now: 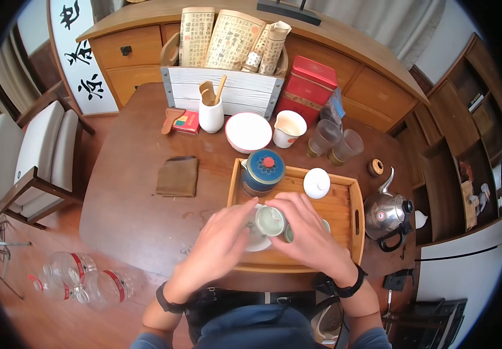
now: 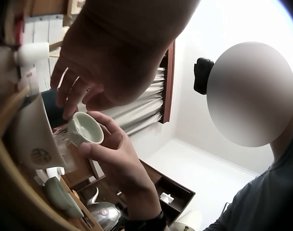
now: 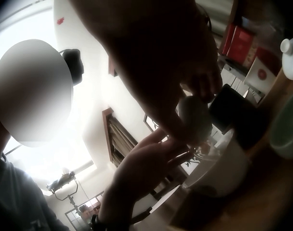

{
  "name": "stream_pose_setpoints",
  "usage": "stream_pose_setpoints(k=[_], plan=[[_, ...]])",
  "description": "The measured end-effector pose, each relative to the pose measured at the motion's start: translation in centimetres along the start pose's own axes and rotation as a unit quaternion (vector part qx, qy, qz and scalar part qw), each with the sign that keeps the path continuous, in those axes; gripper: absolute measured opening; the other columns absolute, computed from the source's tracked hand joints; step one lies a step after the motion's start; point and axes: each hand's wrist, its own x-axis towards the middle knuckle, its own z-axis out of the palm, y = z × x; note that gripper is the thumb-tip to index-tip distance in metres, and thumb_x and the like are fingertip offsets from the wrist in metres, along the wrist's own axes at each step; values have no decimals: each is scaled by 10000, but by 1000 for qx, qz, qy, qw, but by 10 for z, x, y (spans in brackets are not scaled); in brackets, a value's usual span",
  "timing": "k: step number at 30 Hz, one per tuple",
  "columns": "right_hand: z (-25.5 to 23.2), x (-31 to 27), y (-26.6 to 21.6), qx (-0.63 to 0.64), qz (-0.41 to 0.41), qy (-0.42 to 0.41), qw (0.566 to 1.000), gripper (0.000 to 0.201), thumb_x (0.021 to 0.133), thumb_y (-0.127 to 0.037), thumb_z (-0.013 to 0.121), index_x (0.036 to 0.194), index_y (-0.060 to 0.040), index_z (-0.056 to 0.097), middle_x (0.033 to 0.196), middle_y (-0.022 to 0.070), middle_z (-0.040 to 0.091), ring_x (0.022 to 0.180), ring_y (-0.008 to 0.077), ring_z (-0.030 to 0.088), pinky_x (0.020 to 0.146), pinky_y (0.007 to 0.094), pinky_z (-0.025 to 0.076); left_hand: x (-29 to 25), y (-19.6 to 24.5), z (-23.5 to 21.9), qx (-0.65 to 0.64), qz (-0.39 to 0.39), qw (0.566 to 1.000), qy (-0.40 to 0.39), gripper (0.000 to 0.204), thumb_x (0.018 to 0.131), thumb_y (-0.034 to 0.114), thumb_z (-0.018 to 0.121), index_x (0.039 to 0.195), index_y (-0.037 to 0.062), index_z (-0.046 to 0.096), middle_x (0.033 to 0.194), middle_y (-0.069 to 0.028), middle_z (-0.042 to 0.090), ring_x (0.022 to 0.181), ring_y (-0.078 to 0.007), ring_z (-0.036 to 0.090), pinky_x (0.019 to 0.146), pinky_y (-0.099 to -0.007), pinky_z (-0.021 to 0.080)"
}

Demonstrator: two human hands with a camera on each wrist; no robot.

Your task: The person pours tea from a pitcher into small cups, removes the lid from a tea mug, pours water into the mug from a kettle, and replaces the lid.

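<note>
My right hand [image 1: 310, 234] grips a small pale-green teacup [image 1: 270, 222] and holds it tilted, its mouth facing my left hand. Fingers loosely extended, my left hand [image 1: 219, 237] is beside the cup, with the fingertips close to its rim. Below both hands stands a white bowl [image 2: 28, 132] with a dark emblem on its side, largely covered by the hands in the head view. Clear, shiny streaks like water [image 2: 63, 139] show between the cup and the bowl. Another green cup [image 2: 62, 198] sits beside the bowl, partly hidden under my right hand in the head view.
The wooden tray [image 1: 356, 218] carries a blue-topped teapot [image 1: 264, 170] and a white lidded piece [image 1: 317, 184]. A steel kettle [image 1: 386, 215] stands to its right. A folded brown cloth [image 1: 177, 177] lies left. Behind are a white bowl [image 1: 248, 132], a pitcher [image 1: 289, 129] and glasses [image 1: 324, 139].
</note>
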Motion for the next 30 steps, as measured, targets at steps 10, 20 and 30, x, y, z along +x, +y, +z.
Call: stream_pose_setpoints(k=[10,20,30], plan=[[-19,8,-26,-183,-154,52,970,565,833,-48,684,1389,-58,586,1341,140,559,1167,335,577,951,443,507,-3,14,-13,-56,37,996,66,674,884,-104,543,1542,25,476,1448,-202,575,1366,-348,547,1163,-435,397],[-7,-12,7,-95,-68,15,993,707,800,-67,778,1464,-69,536,1336,136,563,1191,336,584,969,423,505,1,6,-10,-71,-12,997,-18,616,914,-70,545,1521,21,504,1416,-164,647,1369,-327,560,1173,-432,397],[-52,-94,65,-23,200,122,972,692,776,-40,804,1428,-35,572,1304,149,562,1221,309,590,1069,384,462,3,-3,-3,9,-5,1000,12,523,932,-29,595,1453,17,577,1413,-161,653,1369,-357,559,1158,-449,421]])
